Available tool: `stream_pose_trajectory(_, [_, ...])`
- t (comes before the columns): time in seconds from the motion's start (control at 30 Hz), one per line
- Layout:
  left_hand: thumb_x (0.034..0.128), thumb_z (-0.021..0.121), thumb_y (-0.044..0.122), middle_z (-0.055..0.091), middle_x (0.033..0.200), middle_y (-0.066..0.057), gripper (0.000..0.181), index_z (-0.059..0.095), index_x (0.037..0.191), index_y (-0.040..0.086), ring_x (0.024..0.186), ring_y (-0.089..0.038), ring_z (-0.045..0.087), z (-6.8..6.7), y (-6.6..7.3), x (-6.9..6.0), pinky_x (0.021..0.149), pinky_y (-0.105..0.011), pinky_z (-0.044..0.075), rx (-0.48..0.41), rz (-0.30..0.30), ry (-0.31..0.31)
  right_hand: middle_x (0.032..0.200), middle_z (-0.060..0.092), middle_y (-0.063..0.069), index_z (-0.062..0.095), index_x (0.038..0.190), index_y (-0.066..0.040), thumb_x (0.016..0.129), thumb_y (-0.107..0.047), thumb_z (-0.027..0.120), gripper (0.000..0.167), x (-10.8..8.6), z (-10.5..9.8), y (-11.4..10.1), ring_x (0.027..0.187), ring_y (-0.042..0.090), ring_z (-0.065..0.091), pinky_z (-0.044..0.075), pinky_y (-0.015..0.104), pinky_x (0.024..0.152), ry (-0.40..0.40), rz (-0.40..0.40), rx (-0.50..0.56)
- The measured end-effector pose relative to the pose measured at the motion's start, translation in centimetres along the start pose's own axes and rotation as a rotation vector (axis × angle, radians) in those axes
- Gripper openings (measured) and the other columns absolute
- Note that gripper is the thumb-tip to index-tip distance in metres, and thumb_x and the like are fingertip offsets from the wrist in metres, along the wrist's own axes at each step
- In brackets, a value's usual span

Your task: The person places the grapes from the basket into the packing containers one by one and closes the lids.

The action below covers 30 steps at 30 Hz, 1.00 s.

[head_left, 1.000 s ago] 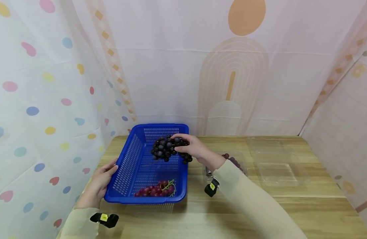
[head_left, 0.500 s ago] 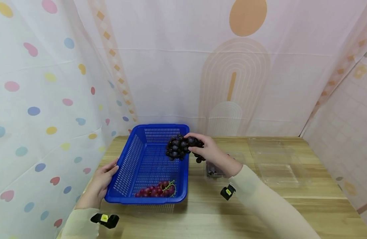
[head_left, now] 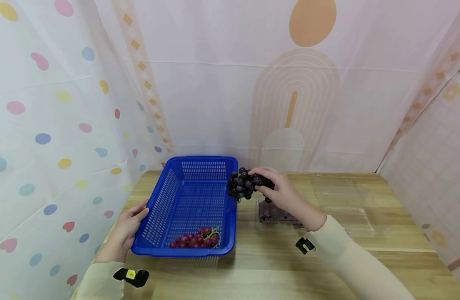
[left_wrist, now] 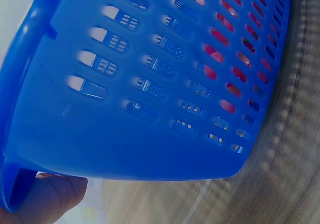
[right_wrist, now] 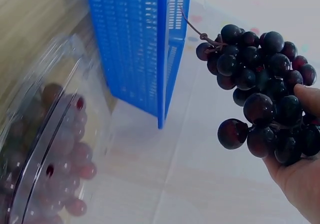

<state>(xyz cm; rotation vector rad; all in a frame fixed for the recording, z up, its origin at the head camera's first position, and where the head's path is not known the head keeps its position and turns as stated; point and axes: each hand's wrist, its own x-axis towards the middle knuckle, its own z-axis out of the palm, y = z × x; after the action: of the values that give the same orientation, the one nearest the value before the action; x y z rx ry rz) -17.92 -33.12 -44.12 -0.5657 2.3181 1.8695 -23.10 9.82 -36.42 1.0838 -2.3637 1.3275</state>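
Note:
A bunch of black grapes (head_left: 242, 185) hangs from my right hand (head_left: 280, 191), which holds it at the right rim of the blue basket (head_left: 192, 202). In the right wrist view the fingers and thumb pinch the black grapes (right_wrist: 255, 74), and a thin brown stem sticks out. My left hand (head_left: 126, 227) grips the basket's left side; the left wrist view shows its fingertips under the rim. Inside the basket, by the near wall, lies a bunch of red grapes (head_left: 194, 239) with a green stem. Below my right forearm stands a transparent plastic box (head_left: 259, 218) of dark grapes, partly hidden.
An open transparent plastic container (head_left: 349, 210) lies farther right on the wooden table (head_left: 244, 275). Patterned curtains (head_left: 200, 96) hang along the back and both sides.
My right hand has carried the black grapes rightward, from over the inside of the basket to its right rim. The left hand and basket have stayed in place.

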Motion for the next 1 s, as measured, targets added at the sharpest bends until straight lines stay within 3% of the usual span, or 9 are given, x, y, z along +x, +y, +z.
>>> stream_pose_trajectory(0.1, [0.0997, 0.047, 0.027, 0.037, 0.143, -0.013, 0.055, 0.026, 0.149, 0.017, 0.087, 0.006, 0.054, 0.0, 0.0, 0.1, 0.075, -0.017, 0.048, 0.006, 0.001, 0.0, 0.125, 0.061, 0.01, 0.062, 0.12, -0.008, 0.085, 0.004, 0.065, 0.038, -0.5, -0.6, 0.4, 0.122, 0.027, 0.052, 0.04, 0.045, 0.103, 0.022, -0.014, -0.018])
stream_pose_trajectory(0.33, [0.1006, 0.045, 0.029, 0.032, 0.147, -0.016, 0.053, 0.026, 0.149, 0.018, 0.088, 0.005, 0.051, 0.2, 0.1, 0.0, 0.074, -0.016, 0.047, 0.063, -0.001, 0.022, 0.128, 0.059, 0.01, 0.061, 0.124, -0.011, 0.086, 0.002, 0.064, 0.04, -1.9, -2.2, 0.7, 0.121, 0.027, 0.052, 0.044, 0.046, 0.095, 0.068, 0.083, -0.041])
stream_pose_trajectory(0.6, [0.1019, 0.041, 0.027, 0.038, 0.141, -0.021, 0.051, 0.027, 0.149, 0.013, 0.088, -0.001, 0.052, 0.2, 0.2, -0.2, 0.072, -0.017, 0.047, 0.159, 0.037, 0.048, 0.124, 0.061, 0.014, 0.063, 0.12, -0.007, 0.083, 0.007, 0.065, 0.039, -3.3, -4.3, 1.7, 0.117, 0.03, 0.054, 0.042, 0.045, 0.099, 0.147, 0.08, -0.075])
stream_pose_trajectory(0.77, [0.1024, 0.039, 0.025, 0.044, 0.133, -0.022, 0.05, 0.028, 0.149, 0.01, 0.085, -0.004, 0.054, 0.2, 0.3, -0.2, 0.069, -0.021, 0.049, 0.217, 0.073, 0.054, 0.126, 0.06, 0.012, 0.062, 0.122, -0.008, 0.085, 0.005, 0.065, 0.04, -4.5, -5.5, 2.4, 0.118, 0.029, 0.053, 0.042, 0.046, 0.098, 0.164, 0.138, -0.096])
stream_pose_trajectory(0.9, [0.1022, 0.04, 0.022, 0.047, 0.129, -0.025, 0.049, 0.031, 0.147, 0.006, 0.081, -0.009, 0.055, 0.2, 0.4, -0.2, 0.066, -0.023, 0.049, 0.296, 0.114, 0.074, 0.128, 0.058, 0.014, 0.06, 0.124, -0.007, 0.086, 0.004, 0.064, 0.04, -5.2, -6.5, 2.7, 0.12, 0.03, 0.05, 0.04, 0.05, 0.099, 0.177, 0.165, -0.101])
stream_pose_trajectory(1.0, [0.102, 0.039, 0.019, 0.049, 0.128, -0.028, 0.047, 0.033, 0.145, 0.002, 0.088, -0.019, 0.058, 0.2, 0.6, -0.2, 0.067, -0.026, 0.049, 0.403, 0.161, 0.092, 0.13, 0.057, 0.015, 0.06, 0.125, -0.006, 0.086, 0.004, 0.064, 0.04, -5.7, -7.3, 2.8, 0.122, 0.027, 0.048, 0.039, 0.052, 0.1, 0.201, 0.176, -0.107])
